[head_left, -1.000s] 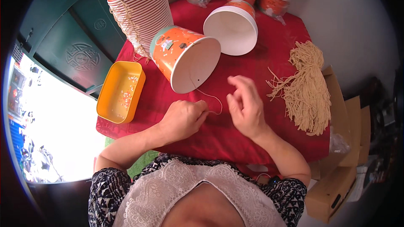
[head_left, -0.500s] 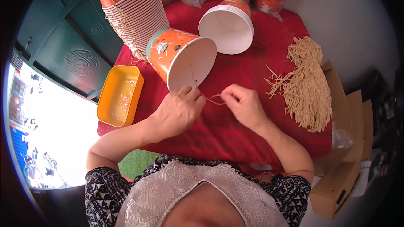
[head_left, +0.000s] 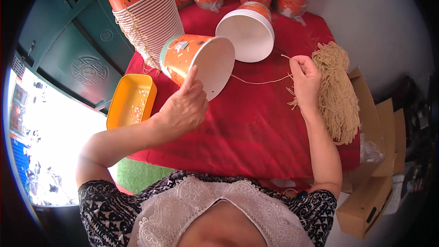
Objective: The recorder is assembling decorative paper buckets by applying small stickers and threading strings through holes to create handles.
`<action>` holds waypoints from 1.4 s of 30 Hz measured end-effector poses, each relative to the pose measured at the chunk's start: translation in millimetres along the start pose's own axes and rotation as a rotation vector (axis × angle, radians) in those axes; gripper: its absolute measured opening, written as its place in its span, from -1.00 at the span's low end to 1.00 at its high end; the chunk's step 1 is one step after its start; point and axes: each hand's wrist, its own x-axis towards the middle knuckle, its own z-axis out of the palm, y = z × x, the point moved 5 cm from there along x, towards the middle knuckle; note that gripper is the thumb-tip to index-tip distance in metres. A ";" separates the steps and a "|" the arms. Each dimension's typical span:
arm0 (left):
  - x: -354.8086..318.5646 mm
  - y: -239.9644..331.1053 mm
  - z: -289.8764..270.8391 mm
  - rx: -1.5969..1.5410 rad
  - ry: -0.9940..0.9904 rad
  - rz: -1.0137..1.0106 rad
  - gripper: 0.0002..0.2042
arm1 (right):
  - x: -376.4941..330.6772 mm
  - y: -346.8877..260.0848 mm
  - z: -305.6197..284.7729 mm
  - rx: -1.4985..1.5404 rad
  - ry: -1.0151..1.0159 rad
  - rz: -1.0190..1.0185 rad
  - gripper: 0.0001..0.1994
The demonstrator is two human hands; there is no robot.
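Observation:
An orange paper bucket (head_left: pixel 180 54) with a white inside and printed figures lies tilted on the table, its mouth toward me. My left hand (head_left: pixel 185 105) is at its near rim, one finger stretched up along the outer wall and the others curled at the edge. A small hole shows near the lower rim. From the bucket's right side a thin beige cord (head_left: pixel 260 83) runs slack to my right hand (head_left: pixel 305 75). That hand is closed in a pinch on the cord, and a short end sticks out past the fingers. Beside it lies a bundle of beige cords (head_left: pixel 336 96).
A tall stack of nested buckets (head_left: pixel 148 23) with cords hanging down its side stands at the left. A yellow tray (head_left: pixel 120 103) holds small bits. Another short bucket stack (head_left: pixel 247 34) lies behind. Wrapped stacks line the back; cardboard boxes (head_left: pixel 366 206) are at the right.
My right hand has moved right and up, drawing the cord out beside the bucket. My left hand has shifted left from the cord onto the bucket's rim, and the bucket has turned slightly.

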 end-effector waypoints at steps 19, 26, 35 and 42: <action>-44.9 -54.9 -45.1 -0.940 0.265 -0.447 -0.87 | -75.8 -88.5 48.8 -0.169 -0.132 -0.550 -0.82; -41.1 -50.7 -50.1 -0.991 0.225 -0.369 -0.93 | -99.2 -92.2 63.4 -0.200 -0.204 -0.728 -0.75; -29.0 -69.2 -46.1 -1.179 0.281 -0.362 -0.89 | -106.4 -87.5 67.5 -0.211 -0.197 -0.767 -0.74; -11.3 -66.8 -39.2 -1.248 0.241 -0.280 -0.88 | -106.1 -85.8 69.2 -0.196 -0.210 -0.757 -0.73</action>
